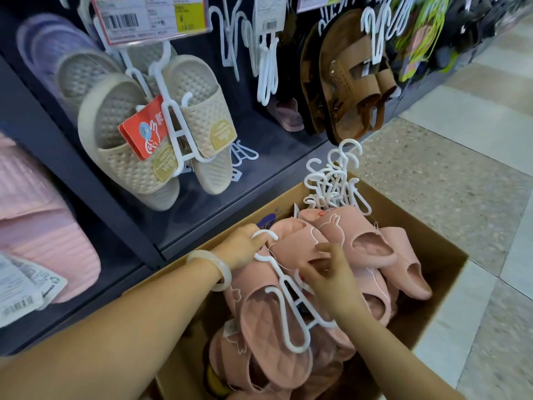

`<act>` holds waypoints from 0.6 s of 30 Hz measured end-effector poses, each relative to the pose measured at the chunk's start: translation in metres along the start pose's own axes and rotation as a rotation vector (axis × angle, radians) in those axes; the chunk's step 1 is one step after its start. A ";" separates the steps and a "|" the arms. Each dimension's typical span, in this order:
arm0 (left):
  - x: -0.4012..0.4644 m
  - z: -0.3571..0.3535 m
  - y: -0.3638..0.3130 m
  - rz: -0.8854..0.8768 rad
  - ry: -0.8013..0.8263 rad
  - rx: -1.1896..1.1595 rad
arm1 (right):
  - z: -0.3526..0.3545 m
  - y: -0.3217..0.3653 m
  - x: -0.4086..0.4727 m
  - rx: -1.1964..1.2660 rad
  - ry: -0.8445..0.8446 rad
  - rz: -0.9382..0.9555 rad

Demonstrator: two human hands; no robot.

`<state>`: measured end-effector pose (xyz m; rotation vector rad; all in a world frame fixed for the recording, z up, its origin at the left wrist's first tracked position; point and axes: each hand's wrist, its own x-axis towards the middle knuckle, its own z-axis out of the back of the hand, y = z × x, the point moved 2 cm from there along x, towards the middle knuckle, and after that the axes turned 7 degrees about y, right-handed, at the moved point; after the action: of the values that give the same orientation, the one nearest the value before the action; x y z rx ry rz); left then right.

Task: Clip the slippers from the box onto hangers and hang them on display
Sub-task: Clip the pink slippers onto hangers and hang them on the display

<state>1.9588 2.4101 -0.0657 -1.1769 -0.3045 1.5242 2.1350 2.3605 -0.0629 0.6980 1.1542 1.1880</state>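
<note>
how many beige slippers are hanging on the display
2 clearly: one beige slipper left of the white hanger and one beige slipper right of it. More pale soles hang behind them, so others may be hidden.

A dark display wall fills the left and upper part of the view. On it, near the centre, hangs a pair of beige slippers with a red tag across them. Above that pair is a price label with a barcode and a yellow patch. To the right of the beige pair hang brown sandals; to its upper left, blurred lilac slippers. Speckled floor tiles lie right of the wall.
</note>
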 end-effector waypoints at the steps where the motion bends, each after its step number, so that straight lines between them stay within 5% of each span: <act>1: 0.002 -0.001 0.001 -0.005 -0.021 0.002 | 0.004 -0.001 0.004 0.147 -0.045 -0.073; 6: 0.008 -0.010 0.003 -0.040 -0.095 -0.022 | 0.003 0.001 0.024 0.721 0.015 -0.365; 10: 0.010 -0.009 0.001 -0.061 -0.168 -0.059 | -0.001 -0.002 0.023 0.696 -0.105 -0.354; 18: 0.021 0.005 0.003 -0.094 -0.391 0.012 | 0.010 0.007 0.021 0.599 -0.056 -0.285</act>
<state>1.9556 2.4294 -0.0759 -0.8365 -0.6024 1.6643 2.1408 2.3843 -0.0600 0.9661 1.5217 0.5724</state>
